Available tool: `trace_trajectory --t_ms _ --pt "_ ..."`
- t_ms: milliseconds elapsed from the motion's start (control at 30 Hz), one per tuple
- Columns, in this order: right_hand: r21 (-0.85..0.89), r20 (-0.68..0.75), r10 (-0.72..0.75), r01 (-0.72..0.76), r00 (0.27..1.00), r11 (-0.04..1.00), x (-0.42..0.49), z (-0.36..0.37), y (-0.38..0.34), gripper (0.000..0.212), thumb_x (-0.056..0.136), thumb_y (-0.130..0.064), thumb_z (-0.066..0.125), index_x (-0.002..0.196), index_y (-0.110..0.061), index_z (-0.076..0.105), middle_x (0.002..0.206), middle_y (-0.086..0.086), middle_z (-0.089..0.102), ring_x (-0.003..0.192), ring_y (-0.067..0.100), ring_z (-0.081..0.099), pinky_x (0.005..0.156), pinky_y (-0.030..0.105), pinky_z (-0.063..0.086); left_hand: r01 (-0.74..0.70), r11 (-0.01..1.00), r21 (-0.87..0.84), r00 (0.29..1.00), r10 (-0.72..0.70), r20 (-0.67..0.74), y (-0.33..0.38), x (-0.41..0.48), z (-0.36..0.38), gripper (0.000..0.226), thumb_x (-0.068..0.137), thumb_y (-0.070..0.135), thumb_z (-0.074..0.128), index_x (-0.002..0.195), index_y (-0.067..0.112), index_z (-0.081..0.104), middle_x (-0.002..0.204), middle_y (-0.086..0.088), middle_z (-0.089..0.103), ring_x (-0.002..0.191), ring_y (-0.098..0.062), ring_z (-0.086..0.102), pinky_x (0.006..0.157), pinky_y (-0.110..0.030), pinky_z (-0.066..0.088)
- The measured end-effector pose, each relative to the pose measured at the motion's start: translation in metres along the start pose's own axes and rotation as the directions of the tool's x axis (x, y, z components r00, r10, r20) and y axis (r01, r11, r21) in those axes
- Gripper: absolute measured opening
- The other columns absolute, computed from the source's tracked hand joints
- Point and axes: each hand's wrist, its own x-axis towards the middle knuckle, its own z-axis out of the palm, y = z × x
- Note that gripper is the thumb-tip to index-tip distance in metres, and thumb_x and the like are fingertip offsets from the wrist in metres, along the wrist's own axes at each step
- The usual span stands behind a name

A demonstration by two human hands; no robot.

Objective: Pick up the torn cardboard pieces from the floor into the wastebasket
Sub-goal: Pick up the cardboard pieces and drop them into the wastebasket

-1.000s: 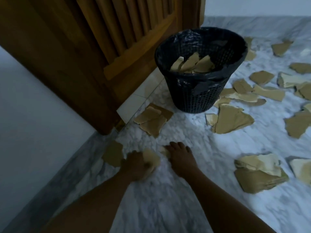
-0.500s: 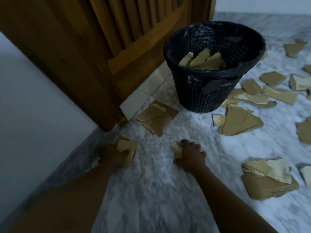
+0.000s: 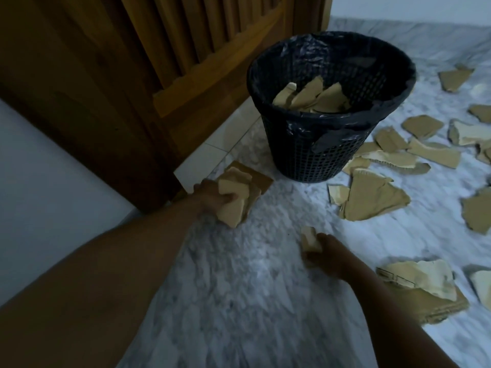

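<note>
Moved since 0.5 s ago: left hand (image 3: 212, 195), gripping flat torn cardboard pieces (image 3: 233, 200), now beside the wooden door (image 3: 111, 83). Right hand (image 3: 322, 254) clutches 1 small scrap (image 3: 309, 239). Black mesh wastebasket (image 3: 318, 152), far-right, holds pieces. Marble floor (image 3: 252, 288). Printing on the near-right piece (image 3: 414, 277) is unreadable.

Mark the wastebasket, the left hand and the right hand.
wastebasket (image 3: 308, 155), head view, on its outer mesh wall.
left hand (image 3: 212, 193), head view, on the back of the hand.
right hand (image 3: 329, 257), head view, on the back of the hand.
</note>
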Motion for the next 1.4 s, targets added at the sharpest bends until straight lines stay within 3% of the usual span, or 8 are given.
trace_trajectory --t_ms 133,233,600,733,833,967,1267,1400 --pt "-0.034 0.068 -0.011 0.013 0.998 0.999 0.010 -0.007 -0.004 0.065 0.088 -0.033 0.067 0.143 -0.011 0.041 0.138 0.012 0.049 0.122 0.026 0.052 0.095 0.028 0.041 -0.107 0.993 0.040 0.994 0.106 0.027 0.017 0.042 -0.004 0.092 0.085 0.050 0.068 0.155 0.016 0.018 0.160 -0.012 0.019 0.145 -0.037 0.022 0.116 -0.049 0.026" --pt "-0.014 0.064 0.011 -0.010 0.998 1.000 0.013 -0.003 -0.001 0.069 0.086 -0.033 0.069 0.145 -0.012 0.039 0.138 0.011 0.048 0.123 0.027 0.051 0.100 0.034 0.043 -0.127 0.984 0.129 0.991 0.122 0.047 0.013 0.058 -0.002 0.081 0.085 0.047 0.070 0.149 0.010 0.036 0.148 -0.018 0.042 0.134 -0.037 0.041 0.109 -0.047 0.038" --pt "0.107 0.070 0.170 -0.177 0.983 0.978 0.005 -0.004 -0.009 0.068 0.084 -0.028 0.071 0.143 -0.018 0.040 0.134 0.006 0.047 0.115 0.022 0.050 0.099 0.044 0.048 -0.112 0.975 0.190 0.979 0.141 -0.147 0.007 0.060 -0.026 0.066 0.076 0.046 0.079 0.130 0.014 0.058 0.131 -0.011 0.053 0.123 -0.034 0.049 0.097 -0.048 0.042" --pt "0.134 0.066 0.179 -0.187 0.982 0.973 0.003 -0.007 -0.012 0.067 0.086 -0.023 0.072 0.144 -0.015 0.039 0.129 0.005 0.048 0.102 0.014 0.050 0.079 0.022 0.048 -0.258 0.956 -0.138 0.963 0.243 -0.112 0.006 0.066 -0.033 0.055 0.079 0.027 0.080 0.126 0.007 0.060 0.125 -0.012 0.062 0.112 -0.026 0.060 0.085 -0.031 0.048" --pt "0.141 0.079 0.191 -0.201 0.978 0.969 0.002 -0.008 -0.014 0.066 0.088 -0.019 0.070 0.145 -0.011 0.037 0.136 0.010 0.047 0.097 0.010 0.051 0.071 0.014 0.048 -0.257 0.922 -0.290 0.956 0.286 0.062 0.006 0.064 -0.034 0.068 0.079 0.015 0.080 0.133 0.002 0.041 0.134 -0.010 0.049 0.114 -0.018 0.051 0.087 -0.026 0.043" --pt "0.117 0.053 0.192 -0.197 0.980 0.973 0.001 -0.008 -0.016 0.061 0.086 -0.022 0.071 0.140 -0.014 0.044 0.125 0.003 0.052 0.104 0.015 0.052 0.082 0.022 0.046 -0.303 0.951 0.063 0.929 0.280 0.242 0.001 0.062 -0.022 0.084 0.077 0.025 0.082 0.146 0.010 0.037 0.154 -0.009 0.031 0.140 -0.028 0.035 0.112 -0.037 0.034" --pt "0.066 0.058 0.164 -0.167 0.985 0.984 0.007 -0.004 -0.008 0.067 0.087 -0.033 0.068 0.145 -0.022 0.037 0.137 0.004 0.046 0.106 0.013 0.044 0.088 0.028 0.038 -0.136 0.983 0.120 0.987 0.125 0.100 -0.006 0.064 -0.009 0.105 0.061 0.038 0.091 0.147 0.018 0.035 0.149 -0.009 0.036 0.136 -0.034 0.034 0.106 -0.043 0.040" --pt "0.085 0.056 0.148 -0.152 0.987 0.985 0.007 -0.003 -0.008 0.061 0.089 -0.030 0.067 0.143 -0.021 0.039 0.122 -0.001 0.046 0.104 0.012 0.047 0.078 0.022 0.040 0.027 0.976 0.216 0.986 -0.061 0.152 0.001 0.071 -0.013 0.143 0.056 0.047 0.091 0.154 0.013 -0.008 0.154 -0.017 0.014 0.140 -0.042 0.023 0.108 -0.051 0.033"
